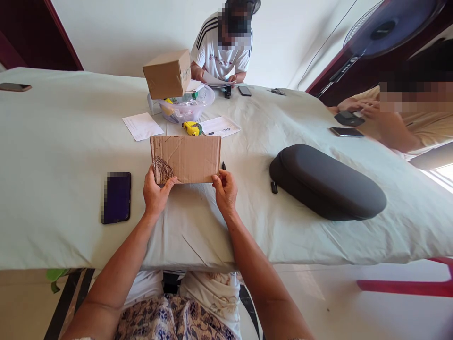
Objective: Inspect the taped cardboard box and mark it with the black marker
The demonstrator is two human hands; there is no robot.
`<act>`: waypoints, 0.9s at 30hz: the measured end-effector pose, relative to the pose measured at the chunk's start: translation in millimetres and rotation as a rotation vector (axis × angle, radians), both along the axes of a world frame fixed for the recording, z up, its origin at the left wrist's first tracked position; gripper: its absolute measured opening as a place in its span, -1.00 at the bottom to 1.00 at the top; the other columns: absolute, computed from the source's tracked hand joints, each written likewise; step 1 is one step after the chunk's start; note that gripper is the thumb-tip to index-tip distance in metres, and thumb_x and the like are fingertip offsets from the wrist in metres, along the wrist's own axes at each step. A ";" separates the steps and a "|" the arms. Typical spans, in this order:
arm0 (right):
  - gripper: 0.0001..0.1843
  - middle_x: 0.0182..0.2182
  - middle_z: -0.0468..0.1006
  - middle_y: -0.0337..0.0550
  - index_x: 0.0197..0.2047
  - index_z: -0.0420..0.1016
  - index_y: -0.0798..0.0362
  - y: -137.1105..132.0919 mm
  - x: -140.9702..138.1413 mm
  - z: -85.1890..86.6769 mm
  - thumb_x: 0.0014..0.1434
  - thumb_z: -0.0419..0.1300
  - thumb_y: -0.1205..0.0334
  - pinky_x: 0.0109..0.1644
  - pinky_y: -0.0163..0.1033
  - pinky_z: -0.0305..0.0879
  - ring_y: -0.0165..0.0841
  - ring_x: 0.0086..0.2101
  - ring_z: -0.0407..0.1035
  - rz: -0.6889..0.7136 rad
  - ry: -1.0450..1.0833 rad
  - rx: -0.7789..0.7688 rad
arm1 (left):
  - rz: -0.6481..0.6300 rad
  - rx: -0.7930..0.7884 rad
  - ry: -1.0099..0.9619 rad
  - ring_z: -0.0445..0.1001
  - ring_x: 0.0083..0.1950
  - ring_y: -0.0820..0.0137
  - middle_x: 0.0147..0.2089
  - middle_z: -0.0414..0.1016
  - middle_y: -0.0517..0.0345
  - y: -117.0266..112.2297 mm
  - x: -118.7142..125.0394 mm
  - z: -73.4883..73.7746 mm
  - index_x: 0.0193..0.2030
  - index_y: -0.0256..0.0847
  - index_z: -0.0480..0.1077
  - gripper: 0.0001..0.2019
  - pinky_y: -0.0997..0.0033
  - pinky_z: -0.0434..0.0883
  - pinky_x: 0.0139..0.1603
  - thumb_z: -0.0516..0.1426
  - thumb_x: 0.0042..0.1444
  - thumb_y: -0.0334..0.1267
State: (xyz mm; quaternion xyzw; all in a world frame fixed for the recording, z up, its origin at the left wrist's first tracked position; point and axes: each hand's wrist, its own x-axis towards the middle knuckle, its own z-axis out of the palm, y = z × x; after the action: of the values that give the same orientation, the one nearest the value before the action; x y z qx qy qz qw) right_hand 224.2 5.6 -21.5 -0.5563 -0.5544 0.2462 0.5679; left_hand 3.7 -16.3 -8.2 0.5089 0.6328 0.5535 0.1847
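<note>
Both of my hands hold a flat brown cardboard piece (194, 158) by its lower corners, above the cloth-covered table. Dark scribbled lines mark its left side. My left hand (156, 191) grips the lower left corner, thumb on the front face. At the lower right corner, my right hand (225, 189) pinches the edge between thumb and fingers. Just behind the cardboard sit a yellow tape measure (192, 128) and a white tray (226, 125) with a pen on it. A black pen (223, 165) shows partly beside my right hand.
A cardboard box (166, 75) rests on a clear plastic basin (205, 100). A dark phone (118, 197) lies at left, a black case (325, 182) at right. One person (226, 52) sits opposite holding papers; another person's hands (368, 111) are at far right.
</note>
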 end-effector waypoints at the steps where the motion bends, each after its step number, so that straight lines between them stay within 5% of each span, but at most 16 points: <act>1: -0.68 -0.42 0.34 -0.32 -0.13 0.44 -0.03 -0.3 -0.3 0.3 0.25 0.14 -0.10 -0.27 -0.21 0.35 -0.41 -0.43 0.33 0.003 0.008 -0.003 | 0.000 -0.002 -0.002 0.47 0.30 0.03 0.24 0.50 -0.20 0.0 -0.1 0.1 0.29 -0.22 0.33 -0.25 0.01 0.38 0.33 0.36 0.01 0.08; 7: -0.65 -0.39 0.37 -0.28 -0.11 0.41 -0.03 -3.2 -1.7 1.3 0.24 0.16 -0.13 -0.26 -0.20 0.34 -0.37 -0.39 0.32 -0.055 -0.071 0.014 | -0.016 0.001 0.002 0.47 0.30 0.04 0.22 0.51 -0.19 -0.9 1.1 0.5 0.27 -0.23 0.33 -0.30 0.01 0.39 0.32 0.32 0.06 0.09; 14: -0.19 -0.13 0.41 -0.13 0.12 0.32 -0.04 -6.5 -10.6 -2.9 -0.09 0.45 -0.22 -0.19 -0.12 0.40 -0.30 -0.27 0.38 -0.143 -0.252 0.011 | 0.010 -0.016 0.117 0.37 0.36 -0.06 0.27 0.42 -0.24 -0.9 6.9 -2.9 0.34 -0.22 0.23 -0.04 -0.05 0.34 0.35 0.45 -0.17 0.07; 23: -0.44 -0.18 0.43 -0.18 0.11 0.39 -0.07 -3.6 -4.1 -1.5 0.11 0.33 -0.11 -0.22 -0.16 0.44 -0.38 -0.35 0.40 -0.064 -0.153 0.037 | -0.018 -0.029 0.029 0.43 0.32 -0.03 0.24 0.48 -0.19 -2.5 3.4 4.7 0.29 -0.19 0.32 -0.16 -0.07 0.36 0.34 0.42 -0.10 0.10; 27: -0.53 -0.22 0.47 -0.16 0.09 0.43 -0.05 -2.3 -0.6 -1.0 0.23 0.20 -0.14 -0.20 -0.18 0.44 -0.35 -0.30 0.42 -0.082 -0.120 0.073 | -0.021 -0.032 -0.090 0.53 0.21 0.08 0.20 0.53 -0.12 -0.6 0.7 4.2 0.28 -0.13 0.33 -0.24 0.08 0.47 0.21 0.35 -0.01 0.15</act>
State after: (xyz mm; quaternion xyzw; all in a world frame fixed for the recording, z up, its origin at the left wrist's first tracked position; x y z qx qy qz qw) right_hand 223.6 3.3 -22.5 -0.5712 -0.5728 0.1687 0.5632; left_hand 4.4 -17.0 -4.0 0.4871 0.6272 0.5637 0.2269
